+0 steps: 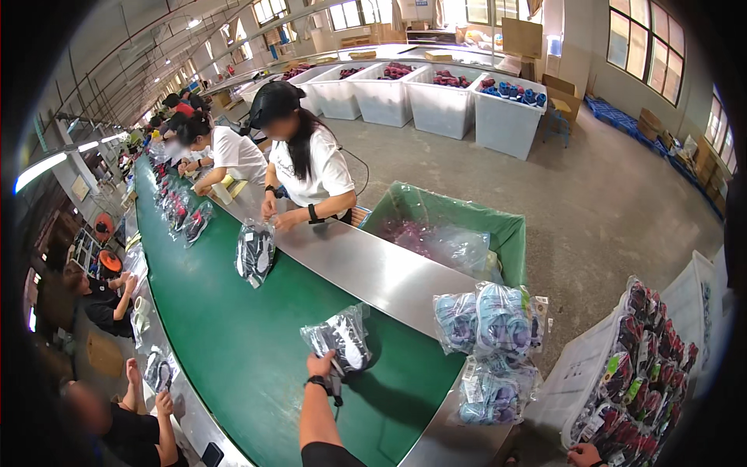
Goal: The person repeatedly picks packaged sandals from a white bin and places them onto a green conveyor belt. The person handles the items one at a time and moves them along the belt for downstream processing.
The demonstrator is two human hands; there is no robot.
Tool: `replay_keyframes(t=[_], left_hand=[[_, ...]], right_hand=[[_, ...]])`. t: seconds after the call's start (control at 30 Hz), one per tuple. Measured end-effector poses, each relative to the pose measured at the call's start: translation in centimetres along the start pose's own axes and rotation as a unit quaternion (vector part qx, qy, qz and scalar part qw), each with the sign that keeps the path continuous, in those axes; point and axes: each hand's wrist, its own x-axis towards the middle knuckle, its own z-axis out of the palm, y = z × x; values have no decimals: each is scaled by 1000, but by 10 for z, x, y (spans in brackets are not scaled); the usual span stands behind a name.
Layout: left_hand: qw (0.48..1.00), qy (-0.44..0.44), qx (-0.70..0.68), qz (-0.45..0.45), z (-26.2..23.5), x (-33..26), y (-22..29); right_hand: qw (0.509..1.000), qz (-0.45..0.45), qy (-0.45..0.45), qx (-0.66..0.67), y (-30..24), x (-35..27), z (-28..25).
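My left hand (320,364) reaches over the green conveyor belt (257,350), its fingers closed on a clear-bagged pair of black and white shoes (347,342). A dark band circles that wrist, and a small grey and black item hangs beside it, too unclear to name. At the lower right edge my right hand (583,455) appears only in part. Its fingers curl at the rim of a white bin (572,416) filled with bagged dark red shoes (642,366). Bagged light blue shoes (502,319) lie piled on the metal ledge (373,272) between my hands.
Across the belt a person in a white shirt (311,167) handles another bagged black pair (255,253). More co-workers line both sides. A green-lined bin (506,233) holds plastic bags. White bins of shoes (506,121) stand behind. Several bagged shoes (194,222) lie farther up the belt.
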Motion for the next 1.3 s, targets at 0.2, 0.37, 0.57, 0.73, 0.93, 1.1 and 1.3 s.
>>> replay_keyframes(t=[0.2,0.37,0.57,0.73,0.93,1.1,1.3], left_hand=[[964,134,-69,218,27,-123,-43],[941,79,-115,308,31,-232,-79],[901,-28,-425,-86,33,-298,-80],[983,-15,-184,10,57,-297,-73],[951,10,-309,-1,68,-307,-74],[887,-147,-435,-46,70,-364,-49],[837,-307,-452,-4,88,-439,-13]], right_hand=[[992,55,12,109,15,35,9],[982,39,-21,182,53,61,27],[997,24,1,74,49,72,31],[991,-127,-5,52,14,62,17],[978,-66,2,198,30,29,16],[970,-55,15,235,32,11,11],[949,-126,24,289,-40,3,-19]])
